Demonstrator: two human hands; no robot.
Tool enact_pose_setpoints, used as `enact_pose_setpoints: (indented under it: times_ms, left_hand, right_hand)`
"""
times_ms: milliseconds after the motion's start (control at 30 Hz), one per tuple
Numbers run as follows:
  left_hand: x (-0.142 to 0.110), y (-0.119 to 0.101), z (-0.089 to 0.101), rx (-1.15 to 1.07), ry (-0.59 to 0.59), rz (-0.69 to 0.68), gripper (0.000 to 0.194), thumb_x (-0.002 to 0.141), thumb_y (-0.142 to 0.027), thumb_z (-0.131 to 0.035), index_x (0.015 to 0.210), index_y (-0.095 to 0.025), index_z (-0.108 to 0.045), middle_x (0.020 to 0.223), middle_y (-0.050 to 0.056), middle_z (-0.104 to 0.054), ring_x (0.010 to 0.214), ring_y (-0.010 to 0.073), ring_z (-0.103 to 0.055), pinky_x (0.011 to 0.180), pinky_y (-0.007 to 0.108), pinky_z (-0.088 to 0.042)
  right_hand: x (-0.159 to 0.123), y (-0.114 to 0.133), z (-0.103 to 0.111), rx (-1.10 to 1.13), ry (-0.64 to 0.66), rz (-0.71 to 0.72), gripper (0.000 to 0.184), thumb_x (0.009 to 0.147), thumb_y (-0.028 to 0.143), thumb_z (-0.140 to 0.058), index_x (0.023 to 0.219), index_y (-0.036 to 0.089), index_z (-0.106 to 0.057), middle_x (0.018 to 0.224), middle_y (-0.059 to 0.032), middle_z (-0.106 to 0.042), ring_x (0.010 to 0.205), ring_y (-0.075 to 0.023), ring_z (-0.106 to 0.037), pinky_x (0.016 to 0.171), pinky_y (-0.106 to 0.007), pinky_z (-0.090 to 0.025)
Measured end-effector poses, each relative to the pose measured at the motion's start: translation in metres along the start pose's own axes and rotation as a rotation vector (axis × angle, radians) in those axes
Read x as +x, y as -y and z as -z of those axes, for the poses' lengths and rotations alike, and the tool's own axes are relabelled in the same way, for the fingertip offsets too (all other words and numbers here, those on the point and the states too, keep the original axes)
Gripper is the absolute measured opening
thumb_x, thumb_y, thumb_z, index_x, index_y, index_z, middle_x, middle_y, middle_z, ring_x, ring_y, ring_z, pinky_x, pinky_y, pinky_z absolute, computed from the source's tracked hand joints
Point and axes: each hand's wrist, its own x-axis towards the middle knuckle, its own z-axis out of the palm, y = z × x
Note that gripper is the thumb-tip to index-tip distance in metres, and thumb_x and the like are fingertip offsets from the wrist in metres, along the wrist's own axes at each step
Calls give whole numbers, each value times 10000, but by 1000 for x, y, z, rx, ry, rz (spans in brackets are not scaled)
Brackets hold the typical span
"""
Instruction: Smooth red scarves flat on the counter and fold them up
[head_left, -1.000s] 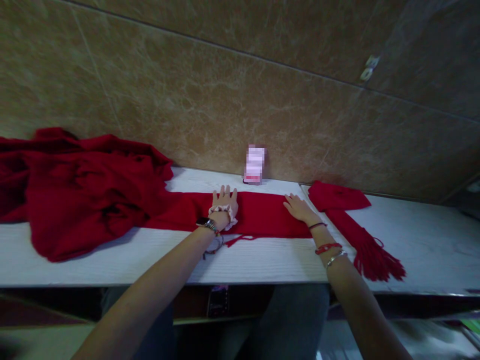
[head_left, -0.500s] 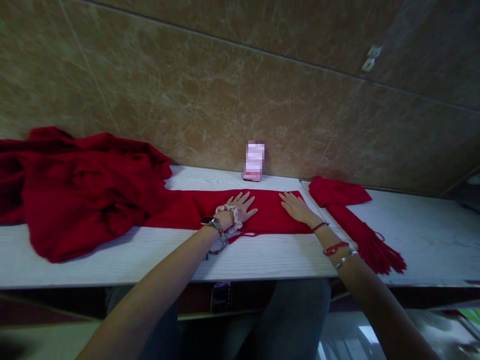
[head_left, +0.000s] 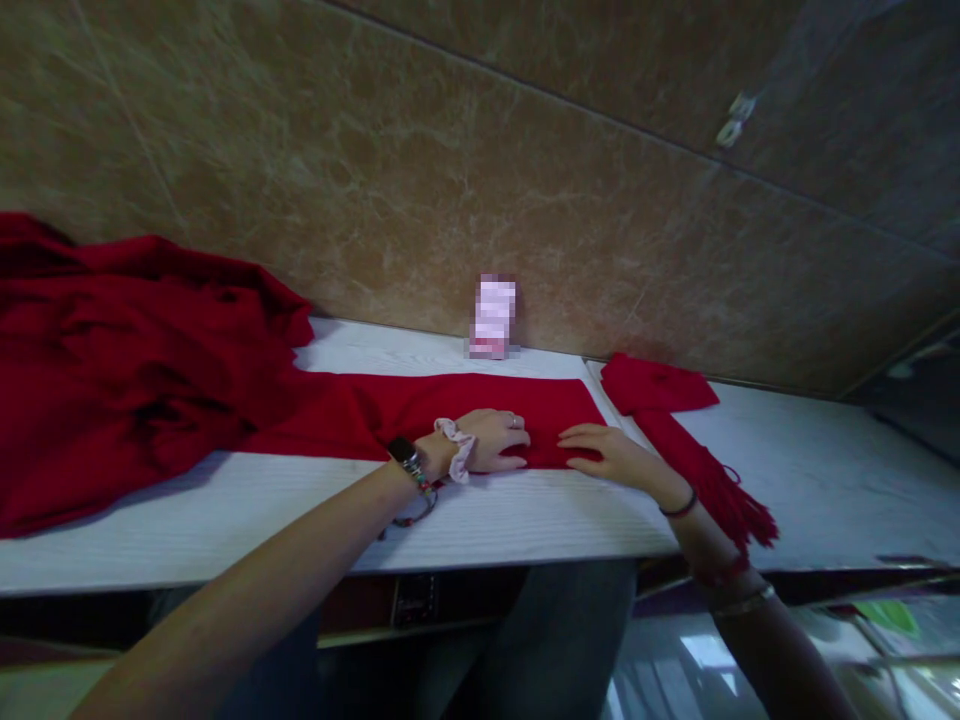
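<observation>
A long strip of red cloth (head_left: pixel 450 395) lies flat across the white tabletop, its right end cut straight. On its lower edge rests my left hand (head_left: pixel 491 440), open, the fingers slightly bent and pointing right, a pale scrunchie at the wrist. Facing it from the right, my right hand (head_left: pixel 611 460) touches the strip near its lower right corner, fingers stretched out and thumb apart. The strip runs left into a large crumpled heap of the same red cloth (head_left: pixel 150 350).
A phone-like blurred rectangle (head_left: pixel 493 315) leans on the brown marbled wall (head_left: pixel 375 180). Right of the strip lies a folded red piece with a fringe and tassel (head_left: pixel 682 450). The white table (head_left: pixel 300 510) has its front edge just above my legs; a dark object (head_left: pixel 415 600) lies below it.
Both hands have slid from the middle of the strip toward its lower edge. The fingers, earlier spread flat and pointing away from me, now point toward each other. The view has shifted slightly right.
</observation>
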Motion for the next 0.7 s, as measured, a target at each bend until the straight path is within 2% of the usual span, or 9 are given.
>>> enact_pose_setpoints:
  times_ms: [133,333,467,567,633,700]
  left_hand:
    - [0,-2,0,-40,67,-58,290,804,-419,-489,963,-205,-602,986,32,-592,982,152,-513,874,225,-386]
    - [1,-3,-1,-41,80,-32,275,843,-382,-439,947,-192,-609,975,41,-593,990,166,-501,833,239,-400]
    - [2,-5,-2,-42,67,-38,256,859,-358,-441,952,-183,-604,999,48,-582,984,166,-505,833,257,-409]
    - [2,-7,-3,-44,58,-46,257,869,-337,-460,1023,-159,-562,1057,69,-550,955,171,-522,831,332,-434]
    - [1,-7,-3,-46,50,-56,279,870,-319,-473,1081,-144,-522,1091,82,-527,942,178,-532,811,375,-452]
    - [0,-8,-2,-48,42,-66,286,870,-309,-479,1099,-141,-510,1097,84,-522,935,179,-537,798,381,-462]
  right_hand:
    - [-10,2,-3,-69,-26,-10,290,840,231,-435,1060,214,-623,1126,-49,-609,1079,-187,-520,940,-354,-409]
    - [-7,0,-9,-156,-68,49,328,851,162,-364,1063,140,-614,1088,-88,-625,1048,-187,-538,936,-344,-418]
    - [-10,-1,-14,-104,-199,-51,324,851,178,-350,1041,166,-613,1060,-80,-633,1013,-189,-557,927,-364,-423]
    - [-13,1,-14,-28,-299,-129,293,851,212,-362,989,176,-619,1052,-82,-633,1005,-194,-563,907,-370,-437]
    - [-15,2,-14,9,-283,-110,273,851,219,-374,959,169,-619,1048,-90,-633,1028,-194,-553,909,-362,-437]
    - [-17,2,-17,32,-214,-66,258,851,217,-382,950,171,-616,1049,-90,-631,1065,-192,-531,922,-360,-428]
